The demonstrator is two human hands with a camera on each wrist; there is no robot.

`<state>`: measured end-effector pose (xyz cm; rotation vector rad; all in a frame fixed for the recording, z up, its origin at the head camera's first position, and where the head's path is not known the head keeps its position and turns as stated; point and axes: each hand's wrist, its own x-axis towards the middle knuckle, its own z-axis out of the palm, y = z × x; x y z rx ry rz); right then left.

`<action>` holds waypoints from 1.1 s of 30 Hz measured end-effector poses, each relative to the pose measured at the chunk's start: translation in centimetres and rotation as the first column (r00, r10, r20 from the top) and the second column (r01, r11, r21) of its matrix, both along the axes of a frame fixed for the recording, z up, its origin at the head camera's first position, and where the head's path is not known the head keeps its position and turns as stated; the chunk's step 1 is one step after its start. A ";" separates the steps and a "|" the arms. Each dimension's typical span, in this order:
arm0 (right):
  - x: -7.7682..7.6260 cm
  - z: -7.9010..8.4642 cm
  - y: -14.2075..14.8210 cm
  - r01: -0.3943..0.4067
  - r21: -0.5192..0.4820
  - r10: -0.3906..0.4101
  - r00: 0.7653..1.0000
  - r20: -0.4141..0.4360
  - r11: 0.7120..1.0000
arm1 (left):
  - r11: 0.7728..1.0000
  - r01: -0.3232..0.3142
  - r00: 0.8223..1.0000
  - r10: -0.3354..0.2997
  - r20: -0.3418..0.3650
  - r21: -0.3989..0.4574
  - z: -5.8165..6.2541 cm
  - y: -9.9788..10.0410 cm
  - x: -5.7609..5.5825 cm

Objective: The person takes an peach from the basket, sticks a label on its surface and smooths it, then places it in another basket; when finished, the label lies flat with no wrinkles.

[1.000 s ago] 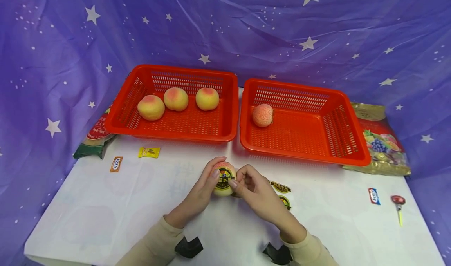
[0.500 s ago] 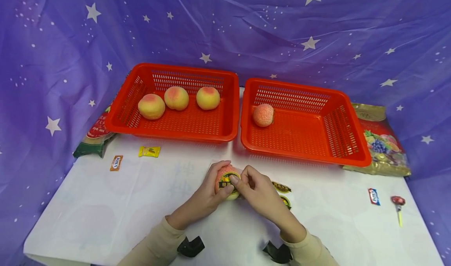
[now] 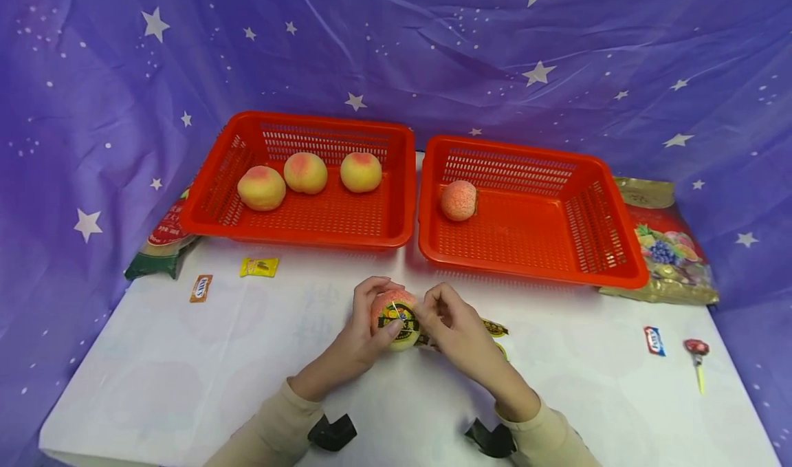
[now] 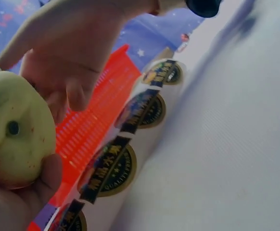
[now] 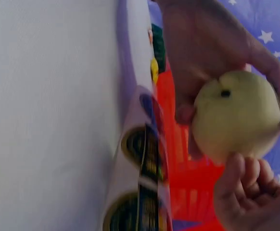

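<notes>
My left hand [image 3: 355,333] holds a pink-and-yellow peach [image 3: 388,298] over the table. A round black-and-gold label [image 3: 402,310] sits on the peach's near face, with the left thumb lying over its lower edge. At the peach's right side is my right hand [image 3: 460,340], its fingers curled and its thumb blurred by the label. In the right wrist view, the right fingertips [image 5: 235,166] meet the peach's edge. A clear-backed strip of similar labels [image 4: 108,166] lies below the hands, partly hidden by the right hand in the head view.
A left red basket [image 3: 297,236] holds three peaches [image 3: 306,172]; the right red basket [image 3: 532,264] holds one peach [image 3: 459,201]. Several wrapped candies, including a yellow one [image 3: 259,267], and a lollipop [image 3: 696,346] lie on the table. Food bags [image 3: 668,247] stand outside the baskets.
The peach has moved slightly left and its label faces forward more. The right thumb has moved off the label's middle toward its right edge. The left hand keeps its hold.
</notes>
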<state>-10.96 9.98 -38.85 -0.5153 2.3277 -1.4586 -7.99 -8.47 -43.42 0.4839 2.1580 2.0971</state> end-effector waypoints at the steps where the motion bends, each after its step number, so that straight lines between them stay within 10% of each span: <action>1: -0.1 0.0 0.2 -0.034 -0.002 0.034 0.999 -0.029 0.999 | 1.000 0.000 1.000 0.000 0.007 0.021 0.1 0.0 -0.1; 12: -0.6 0.8 2.1 -0.233 0.134 0.257 0.945 -0.202 0.963 | 0.996 0.085 0.995 -0.083 0.049 -0.037 2.2 1.3 -1.6; 22: -1.6 2.1 4.9 -0.033 0.167 0.097 0.916 -0.389 0.985 | 0.994 -0.025 0.997 0.033 0.077 -0.103 4.0 2.5 -3.4; 33: -2.9 3.6 8.8 0.156 0.258 -0.032 0.904 -0.427 0.953 | 0.987 -0.088 0.911 0.136 0.388 -0.138 5.7 4.5 -5.6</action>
